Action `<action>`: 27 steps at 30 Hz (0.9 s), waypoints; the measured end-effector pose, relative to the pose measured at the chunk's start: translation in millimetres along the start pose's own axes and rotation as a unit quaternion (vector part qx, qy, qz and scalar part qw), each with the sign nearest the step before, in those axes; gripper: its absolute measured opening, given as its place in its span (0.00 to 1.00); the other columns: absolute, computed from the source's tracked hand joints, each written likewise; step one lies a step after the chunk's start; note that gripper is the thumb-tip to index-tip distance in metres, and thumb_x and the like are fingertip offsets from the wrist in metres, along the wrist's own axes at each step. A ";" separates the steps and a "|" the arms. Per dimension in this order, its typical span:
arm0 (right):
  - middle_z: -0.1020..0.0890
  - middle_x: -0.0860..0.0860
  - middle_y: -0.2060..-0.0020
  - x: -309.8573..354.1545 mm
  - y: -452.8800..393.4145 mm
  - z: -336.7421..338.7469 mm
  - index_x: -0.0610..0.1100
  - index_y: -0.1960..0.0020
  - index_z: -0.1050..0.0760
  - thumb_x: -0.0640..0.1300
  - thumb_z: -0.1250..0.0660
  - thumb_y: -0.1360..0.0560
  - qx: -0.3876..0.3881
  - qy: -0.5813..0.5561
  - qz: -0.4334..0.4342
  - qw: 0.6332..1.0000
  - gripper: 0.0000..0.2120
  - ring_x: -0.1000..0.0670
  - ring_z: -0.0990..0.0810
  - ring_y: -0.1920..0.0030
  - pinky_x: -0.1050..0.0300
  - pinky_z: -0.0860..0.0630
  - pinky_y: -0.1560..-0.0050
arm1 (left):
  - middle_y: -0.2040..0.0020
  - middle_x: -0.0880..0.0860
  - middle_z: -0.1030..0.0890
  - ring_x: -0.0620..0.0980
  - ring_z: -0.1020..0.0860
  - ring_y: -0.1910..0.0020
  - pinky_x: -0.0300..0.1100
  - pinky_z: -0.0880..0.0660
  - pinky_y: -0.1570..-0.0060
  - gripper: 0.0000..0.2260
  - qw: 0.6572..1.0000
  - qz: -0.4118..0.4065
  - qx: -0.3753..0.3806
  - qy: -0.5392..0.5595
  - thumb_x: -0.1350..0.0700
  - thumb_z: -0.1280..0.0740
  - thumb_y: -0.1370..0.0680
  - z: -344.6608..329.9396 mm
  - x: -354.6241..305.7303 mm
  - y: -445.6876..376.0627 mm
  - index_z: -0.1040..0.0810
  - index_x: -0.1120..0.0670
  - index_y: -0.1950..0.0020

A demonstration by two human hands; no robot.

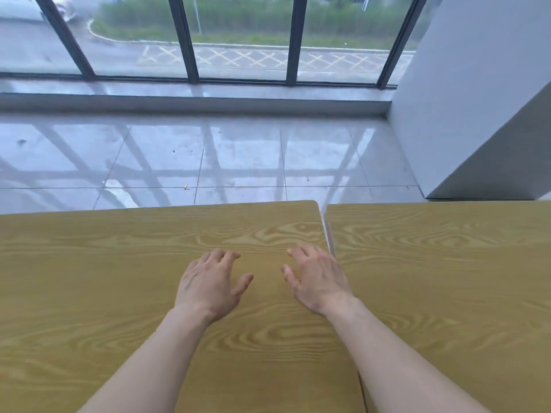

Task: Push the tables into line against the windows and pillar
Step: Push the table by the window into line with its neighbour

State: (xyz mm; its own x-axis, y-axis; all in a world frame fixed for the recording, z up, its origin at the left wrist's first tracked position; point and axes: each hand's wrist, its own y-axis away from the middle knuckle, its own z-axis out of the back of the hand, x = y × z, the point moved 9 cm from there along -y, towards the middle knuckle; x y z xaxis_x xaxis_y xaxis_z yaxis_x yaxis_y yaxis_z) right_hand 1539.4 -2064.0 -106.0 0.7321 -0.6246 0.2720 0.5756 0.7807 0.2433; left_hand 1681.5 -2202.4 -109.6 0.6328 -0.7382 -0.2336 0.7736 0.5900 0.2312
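Note:
Two wood-grain tables stand side by side with a narrow gap between them. The left table (pixel 89 278) fills the lower left, the right table (pixel 447 263) the lower right. My left hand (pixel 210 283) hovers over or rests on the left table, fingers spread, holding nothing. My right hand (pixel 317 278) is open too, near the left table's right edge beside the gap. The windows (pixel 238 37) run across the top. The grey pillar (pixel 465 99) stands at the right, close to the right table's far edge. A strip of tiled floor lies between the left table and the windows.
Glossy grey floor tiles (pixel 208 156) lie beyond the tables, with a low raised sill (pixel 193 102) under the window frames. A small scrap (pixel 186 187) lies on the floor.

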 end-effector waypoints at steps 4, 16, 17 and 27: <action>0.27 0.49 0.29 -2.1 -65.6 10.5 0.48 0.26 0.30 0.57 0.43 0.17 0.001 0.007 0.013 1.000 0.23 0.45 0.31 0.28 0.50 0.35 0.27 | 0.28 0.46 0.28 0.50 0.32 0.27 0.48 0.35 0.30 0.28 1.000 0.016 -0.004 0.000 0.32 0.45 0.20 9.9 6.8 -58.1 0.33 0.44 0.24; 0.26 0.48 0.29 -4.7 -176.5 -6.8 0.46 0.25 0.32 0.59 0.46 0.17 -0.038 0.027 0.025 0.999 0.26 0.45 0.32 0.27 0.47 0.44 0.22 | 0.21 0.48 0.34 0.50 0.40 0.21 0.48 0.48 0.22 0.31 0.999 0.013 -0.034 0.016 0.32 0.47 0.20 -8.8 17.3 -169.4 0.35 0.46 0.22; 0.25 0.47 0.30 -8.6 -178.6 -11.9 0.46 0.26 0.31 0.59 0.48 0.17 -0.033 0.027 0.020 0.999 0.26 0.44 0.31 0.28 0.47 0.43 0.23 | 0.22 0.49 0.34 0.51 0.40 0.21 0.48 0.49 0.22 0.31 0.999 0.011 -0.030 0.017 0.32 0.49 0.20 -13.3 16.8 -172.5 0.34 0.46 0.22; 0.20 0.48 0.43 -22.7 -171.1 -20.5 0.46 0.35 0.26 0.60 0.49 0.17 -0.079 0.033 0.035 0.996 0.23 0.45 0.25 0.41 0.49 0.36 0.32 | 0.42 0.55 0.21 0.58 0.27 0.39 0.53 0.39 0.33 0.26 0.996 0.020 -0.069 -0.046 0.34 0.51 0.19 -33.5 4.8 -173.0 0.26 0.52 0.37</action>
State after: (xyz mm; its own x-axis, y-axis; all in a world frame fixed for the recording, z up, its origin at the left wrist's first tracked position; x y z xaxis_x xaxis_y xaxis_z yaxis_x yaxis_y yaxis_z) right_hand 1431.9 -2182.9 -172.9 0.7920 -0.5697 0.2195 0.5684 0.8193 0.0754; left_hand 1551.8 -2297.0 -182.3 0.6631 -0.7357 -0.1380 0.7484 0.6550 0.1043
